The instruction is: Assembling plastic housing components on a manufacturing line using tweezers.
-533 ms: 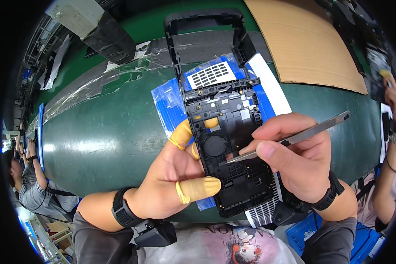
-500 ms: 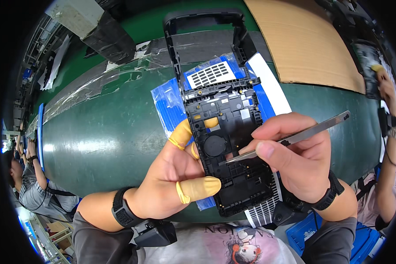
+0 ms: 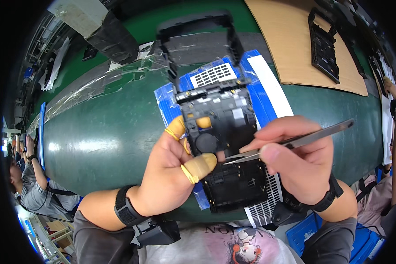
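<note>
My left hand (image 3: 167, 176), with yellow finger cots on its thumb and some fingers, grips a black plastic device housing (image 3: 233, 185) by its left side. The housing has an open frame at its far end and a round dark disc (image 3: 206, 143) in its body. Between the thumb and fingers of my right hand (image 3: 297, 160) is a pair of metal tweezers (image 3: 314, 135). Their tips reach over the middle of the housing, close to my left thumb; whether they touch it I cannot tell. Beneath the housing lies a blue sheet (image 3: 263, 99) with white label strips.
On the cardboard (image 3: 290, 53) at the back right lies a second black housing (image 3: 324, 55). A dark taped post (image 3: 112, 42) stands at the back left of the green table (image 3: 97, 149). People sit at both sides, and a blue bin (image 3: 301, 231) is at lower right.
The housing has shifted slightly left and is blurred. My left thumb has moved up toward the tweezer tips. At the right, a second housing now lies on the cardboard, and the neighbour's hand has drawn back.
</note>
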{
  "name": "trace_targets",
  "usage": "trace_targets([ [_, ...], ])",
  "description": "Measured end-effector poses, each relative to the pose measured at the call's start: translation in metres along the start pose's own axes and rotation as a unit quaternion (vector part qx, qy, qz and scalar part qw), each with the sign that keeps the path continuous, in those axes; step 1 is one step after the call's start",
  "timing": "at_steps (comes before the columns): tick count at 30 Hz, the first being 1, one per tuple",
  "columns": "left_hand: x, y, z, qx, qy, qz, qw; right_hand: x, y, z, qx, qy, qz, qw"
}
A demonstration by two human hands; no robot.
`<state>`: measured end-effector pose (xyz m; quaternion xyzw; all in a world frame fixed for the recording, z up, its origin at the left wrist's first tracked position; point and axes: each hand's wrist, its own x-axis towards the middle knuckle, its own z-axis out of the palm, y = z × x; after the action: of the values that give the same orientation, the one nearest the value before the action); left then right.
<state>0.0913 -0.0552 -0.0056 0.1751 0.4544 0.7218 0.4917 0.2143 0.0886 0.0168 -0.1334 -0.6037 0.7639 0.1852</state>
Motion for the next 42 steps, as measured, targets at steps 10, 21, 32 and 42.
trace_targets([
  [10,0.008,0.009,0.0,-0.097,0.01,0.008,0.995,0.003,0.01,-0.008,-0.006,-0.076,-0.038,0.996],
  [21,0.007,0.009,0.002,-0.073,0.015,0.06,0.995,0.005,0.011,-0.004,-0.056,-0.07,-0.065,0.994],
  [32,0.005,0.008,0.003,-0.061,0.016,0.056,0.996,0.006,0.005,-0.007,-0.132,-0.101,-0.09,0.982],
  [42,0.007,0.007,0.005,-0.075,0.001,0.049,0.996,0.002,0.011,-0.006,0.005,-0.053,-0.008,0.999],
])
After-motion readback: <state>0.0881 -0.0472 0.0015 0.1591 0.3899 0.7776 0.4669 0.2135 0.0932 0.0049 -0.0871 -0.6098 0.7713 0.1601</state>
